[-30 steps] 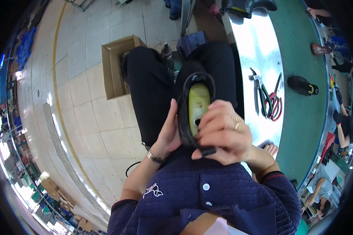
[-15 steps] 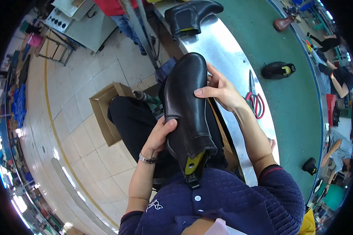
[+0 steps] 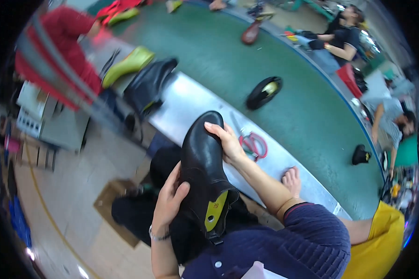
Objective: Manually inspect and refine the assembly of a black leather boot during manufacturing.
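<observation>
A black leather ankle boot [image 3: 201,156] lies in both my hands over my lap, toe pointing away and opening toward me. Inside the opening shows a yellow-green shoe last [image 3: 214,214] with a round hole. My left hand [image 3: 169,200] is closed round the boot's left side, near the heel and ankle. My right hand [image 3: 228,144] grips the toe end from the right, thumb lying on the upper. Just right of that hand, a pair of scissors with red handles [image 3: 255,145] rests on the metal bench, blurred.
The shiny metal bench [image 3: 191,102] carries a black boot [image 3: 149,86] and a yellow-green last [image 3: 128,66]. Beyond runs a green conveyor belt [image 3: 219,51] with a black shoe [image 3: 264,92]. Another person's hand [image 3: 291,180] rests on the bench. A cardboard box [image 3: 109,200] stands left of my legs.
My view has swung to the right, bringing the conveyor and co-workers further in. My right thumb has shifted onto the toe. My left hand's fingers have moved along the boot's side.
</observation>
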Available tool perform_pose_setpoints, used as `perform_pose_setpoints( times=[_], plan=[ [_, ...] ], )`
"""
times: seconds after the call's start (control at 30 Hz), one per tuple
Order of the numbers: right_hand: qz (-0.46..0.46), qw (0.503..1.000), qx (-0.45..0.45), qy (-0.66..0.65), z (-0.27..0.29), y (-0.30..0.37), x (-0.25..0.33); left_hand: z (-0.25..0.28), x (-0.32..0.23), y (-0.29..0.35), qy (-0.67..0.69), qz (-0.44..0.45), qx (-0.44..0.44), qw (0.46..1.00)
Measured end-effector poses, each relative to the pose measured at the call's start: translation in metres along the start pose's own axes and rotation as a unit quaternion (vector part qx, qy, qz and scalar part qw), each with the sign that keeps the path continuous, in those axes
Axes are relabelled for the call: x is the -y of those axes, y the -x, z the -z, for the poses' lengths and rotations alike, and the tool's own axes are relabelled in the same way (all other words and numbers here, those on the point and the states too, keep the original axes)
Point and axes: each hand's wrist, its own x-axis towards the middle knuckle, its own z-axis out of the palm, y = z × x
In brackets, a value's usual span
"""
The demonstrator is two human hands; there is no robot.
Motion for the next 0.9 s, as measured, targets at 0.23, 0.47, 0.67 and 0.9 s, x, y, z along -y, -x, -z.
perform_pose_setpoints(
  times=[0.23, 0.47, 0.67, 0.9],
  plan=[
    [0.185, 0.937, -0.151, -0.255, 0.199, -0.005, 0.057, 0.028, 0.008, 0.005, -0.008, 0.039, 0.025, 0.999],
    [0.126, 0.757, -0.407, -0.496, 0.300, 0.037, 0.070, 0.048, 0.030, 0.017, 0.012, 0.117, -0.022, 0.993],
    [0.115, 0.727, -0.280, -0.617, 0.318, 0.016, 0.065, 0.042, 0.028, 0.008, -0.015, 0.107, -0.009, 0.994],
    [0.117, 0.961, -0.207, -0.141, 0.252, -0.011, 0.097, 0.037, 0.037, 0.018, 0.020, 0.112, -0.010, 0.994]
  ],
)
